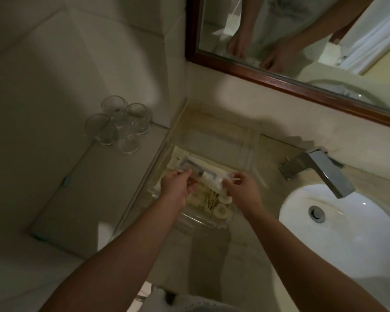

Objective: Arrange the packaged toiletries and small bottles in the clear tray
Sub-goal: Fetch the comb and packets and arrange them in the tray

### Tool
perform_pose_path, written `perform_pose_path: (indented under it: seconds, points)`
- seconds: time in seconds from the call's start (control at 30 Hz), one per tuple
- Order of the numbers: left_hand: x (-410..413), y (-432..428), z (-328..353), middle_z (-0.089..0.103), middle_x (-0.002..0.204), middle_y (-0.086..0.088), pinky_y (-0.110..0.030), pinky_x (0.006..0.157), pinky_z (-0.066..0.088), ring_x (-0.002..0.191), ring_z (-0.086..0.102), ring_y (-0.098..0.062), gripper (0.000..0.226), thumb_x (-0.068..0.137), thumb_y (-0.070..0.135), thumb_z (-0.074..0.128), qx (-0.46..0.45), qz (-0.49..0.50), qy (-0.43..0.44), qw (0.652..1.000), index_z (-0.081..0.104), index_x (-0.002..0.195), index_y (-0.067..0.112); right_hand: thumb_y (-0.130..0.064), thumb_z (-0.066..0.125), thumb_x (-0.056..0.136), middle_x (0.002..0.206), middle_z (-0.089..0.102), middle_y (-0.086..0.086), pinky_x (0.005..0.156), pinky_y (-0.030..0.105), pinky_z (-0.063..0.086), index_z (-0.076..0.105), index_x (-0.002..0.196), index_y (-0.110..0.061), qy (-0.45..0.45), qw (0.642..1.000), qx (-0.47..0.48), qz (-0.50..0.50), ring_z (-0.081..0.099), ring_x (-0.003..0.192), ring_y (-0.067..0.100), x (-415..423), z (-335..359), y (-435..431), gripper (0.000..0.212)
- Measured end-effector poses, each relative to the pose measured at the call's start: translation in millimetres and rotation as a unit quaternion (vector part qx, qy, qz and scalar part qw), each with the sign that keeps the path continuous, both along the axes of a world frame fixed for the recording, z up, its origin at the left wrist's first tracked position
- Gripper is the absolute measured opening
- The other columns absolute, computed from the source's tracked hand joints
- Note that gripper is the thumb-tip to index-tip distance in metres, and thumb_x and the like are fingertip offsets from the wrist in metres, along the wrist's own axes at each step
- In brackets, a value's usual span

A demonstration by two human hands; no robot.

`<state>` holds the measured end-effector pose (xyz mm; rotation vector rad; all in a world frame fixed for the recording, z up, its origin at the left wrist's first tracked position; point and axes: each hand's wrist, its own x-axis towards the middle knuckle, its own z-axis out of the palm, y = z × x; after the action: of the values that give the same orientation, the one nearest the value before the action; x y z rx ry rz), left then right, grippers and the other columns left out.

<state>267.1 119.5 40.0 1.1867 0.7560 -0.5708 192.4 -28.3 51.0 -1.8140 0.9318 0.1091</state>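
Observation:
A clear tray [245,140] sits on the beige counter against the wall, left of the sink. Inside its near half lie cream packets [203,199] and two small round white bottle caps [222,204]. Both hands hover over the tray. My left hand [178,184] pinches the left end of a clear-wrapped toiletry packet [206,174]. My right hand [243,188] pinches the same packet's right end. The packet holds a white tube and a dark strip. The far half of the tray shows bare.
Several upside-down drinking glasses [119,127] stand on a grey shelf at the left. A white sink basin [338,235] with a metal faucet [324,170] lies to the right. A wood-framed mirror [279,79] hangs above the counter.

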Motion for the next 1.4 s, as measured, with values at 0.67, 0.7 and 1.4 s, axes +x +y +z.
perform_pose_path:
  seconds: [0.67,0.7,1.4]
  points:
    - [17.3,9.8,-2.4,0.065,0.090,-0.005,-0.033,0.072,0.048,0.089,0.063,-0.026,0.020,0.078,0.004,0.054,0.251,-0.044,-0.134,0.957,0.068,0.089,0.015,-0.028,0.072,0.067,0.059,0.068,-0.002,0.064,0.038,0.057,0.054,0.072,-0.020,0.008,0.988,-0.001,-0.152,0.068,0.064,0.020,52.9,-26.2,35.2,0.020]
    - [12.6,10.3,-1.2,0.063,0.105,-0.004,-0.033,0.080,0.047,0.100,0.060,-0.024,0.030,0.080,0.008,0.056,0.327,-0.108,-0.184,0.921,0.065,0.108,0.014,-0.024,0.072,0.070,0.058,0.067,-0.001,0.059,0.034,0.053,0.054,0.071,-0.018,0.007,0.988,-0.007,-0.157,0.066,0.061,0.020,53.5,-25.1,35.0,0.019]
    - [24.3,25.7,-15.4,0.027,0.153,-0.009,-0.044,0.109,0.029,0.138,0.027,-0.031,0.057,0.081,0.023,0.052,0.533,-0.514,-0.390,0.548,0.038,0.137,0.023,-0.023,0.056,0.086,0.150,0.036,0.017,0.113,0.040,0.026,0.038,0.145,-0.013,0.058,0.893,-0.350,0.278,0.033,0.133,0.036,30.8,-21.2,63.8,0.063]
